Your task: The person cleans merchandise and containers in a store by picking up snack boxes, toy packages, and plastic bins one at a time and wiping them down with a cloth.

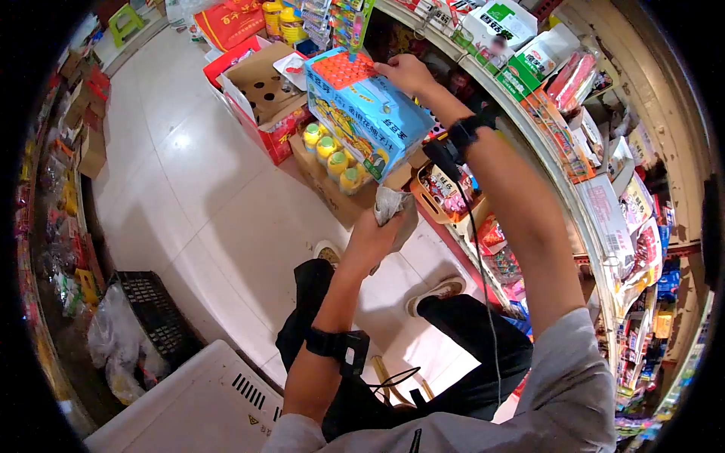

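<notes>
Gripping a crumpled grey cloth (390,202), fingers of the left hand (372,240) sit at six o'clock from the blue rectangular cardboard box (389,124); the right hand's (410,75) fingers touch its twelve-o'clock edge, closure unclear.

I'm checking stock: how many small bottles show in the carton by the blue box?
4 bottles, in a row between the carton wall and blue box, which may hide more.

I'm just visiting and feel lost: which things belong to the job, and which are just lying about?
Probably the job:
blue box, touched by the right hand
grey cloth, in the left hand

Lying about:
black crate
red package
</notes>
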Action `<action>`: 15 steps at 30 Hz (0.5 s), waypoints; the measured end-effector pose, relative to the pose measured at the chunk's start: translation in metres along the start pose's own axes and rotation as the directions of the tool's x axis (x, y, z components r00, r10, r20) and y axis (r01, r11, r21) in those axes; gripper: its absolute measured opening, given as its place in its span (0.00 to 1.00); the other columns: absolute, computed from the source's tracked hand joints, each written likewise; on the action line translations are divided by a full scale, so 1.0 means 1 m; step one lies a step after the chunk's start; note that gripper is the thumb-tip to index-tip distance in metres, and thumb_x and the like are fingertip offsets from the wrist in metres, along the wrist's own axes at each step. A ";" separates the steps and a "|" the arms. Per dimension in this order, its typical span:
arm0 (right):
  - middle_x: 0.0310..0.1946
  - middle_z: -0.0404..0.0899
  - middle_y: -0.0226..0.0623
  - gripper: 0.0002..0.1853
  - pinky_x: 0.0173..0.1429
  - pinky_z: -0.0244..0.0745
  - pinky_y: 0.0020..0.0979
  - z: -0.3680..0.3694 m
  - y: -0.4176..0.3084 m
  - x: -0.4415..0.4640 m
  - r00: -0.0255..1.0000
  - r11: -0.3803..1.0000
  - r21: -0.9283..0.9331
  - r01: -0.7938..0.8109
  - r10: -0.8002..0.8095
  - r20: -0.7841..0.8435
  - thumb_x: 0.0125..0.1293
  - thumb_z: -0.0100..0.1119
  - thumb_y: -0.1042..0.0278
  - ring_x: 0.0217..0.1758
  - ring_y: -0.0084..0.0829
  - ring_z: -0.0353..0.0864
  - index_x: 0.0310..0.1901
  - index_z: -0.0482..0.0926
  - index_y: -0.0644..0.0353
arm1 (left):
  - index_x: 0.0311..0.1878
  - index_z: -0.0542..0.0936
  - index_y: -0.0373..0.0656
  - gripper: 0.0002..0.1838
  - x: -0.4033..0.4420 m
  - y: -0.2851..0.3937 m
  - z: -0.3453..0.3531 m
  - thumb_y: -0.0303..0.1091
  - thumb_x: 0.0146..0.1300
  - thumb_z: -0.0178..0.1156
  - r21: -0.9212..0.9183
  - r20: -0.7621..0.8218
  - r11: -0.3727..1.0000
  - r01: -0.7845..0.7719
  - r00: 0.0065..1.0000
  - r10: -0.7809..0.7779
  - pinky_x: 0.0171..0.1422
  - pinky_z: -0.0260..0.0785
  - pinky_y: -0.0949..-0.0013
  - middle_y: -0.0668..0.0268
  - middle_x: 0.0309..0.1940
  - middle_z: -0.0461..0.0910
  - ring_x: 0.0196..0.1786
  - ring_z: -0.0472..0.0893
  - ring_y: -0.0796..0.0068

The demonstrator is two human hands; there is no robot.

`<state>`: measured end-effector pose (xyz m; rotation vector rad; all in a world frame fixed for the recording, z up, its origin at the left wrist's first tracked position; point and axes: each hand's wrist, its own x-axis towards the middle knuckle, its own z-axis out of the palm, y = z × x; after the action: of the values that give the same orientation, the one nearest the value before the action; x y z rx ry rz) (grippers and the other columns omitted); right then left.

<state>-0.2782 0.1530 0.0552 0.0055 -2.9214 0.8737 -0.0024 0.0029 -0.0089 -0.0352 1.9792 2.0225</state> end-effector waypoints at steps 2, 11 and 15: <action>0.43 0.84 0.50 0.26 0.51 0.78 0.38 0.015 0.016 0.025 0.991 0.990 0.066 -0.128 0.124 0.054 0.51 0.72 0.50 0.44 0.43 0.85 0.44 0.85 0.64 | 0.46 0.80 0.33 0.16 0.001 0.000 0.001 0.37 0.62 0.59 -0.016 0.008 0.999 0.029 1.000 -0.029 0.44 0.73 0.61 0.55 0.33 0.83 0.38 0.83 0.62; 0.34 0.85 0.35 0.14 0.40 0.78 0.30 0.003 0.027 0.026 0.959 0.829 0.490 -0.269 0.180 0.221 0.59 0.70 0.59 0.34 0.29 0.83 0.37 0.86 0.63 | 0.49 0.79 0.34 0.17 0.002 0.018 0.003 0.37 0.63 0.59 0.039 0.044 0.998 0.050 0.998 -0.052 0.47 0.72 0.64 0.57 0.38 0.82 0.41 0.81 0.67; 0.39 0.84 0.41 0.21 0.41 0.79 0.38 0.014 0.022 0.030 0.954 0.906 0.351 -0.236 0.147 0.262 0.58 0.71 0.54 0.35 0.35 0.82 0.44 0.84 0.65 | 0.50 0.79 0.35 0.16 -0.009 0.032 0.007 0.36 0.64 0.58 0.086 0.017 0.995 0.059 0.998 -0.061 0.49 0.71 0.64 0.57 0.39 0.83 0.44 0.81 0.66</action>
<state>-0.3100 0.1640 0.0341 -0.1703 -2.9377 1.5596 0.0004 0.0081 0.0249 -0.0550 2.0260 1.8926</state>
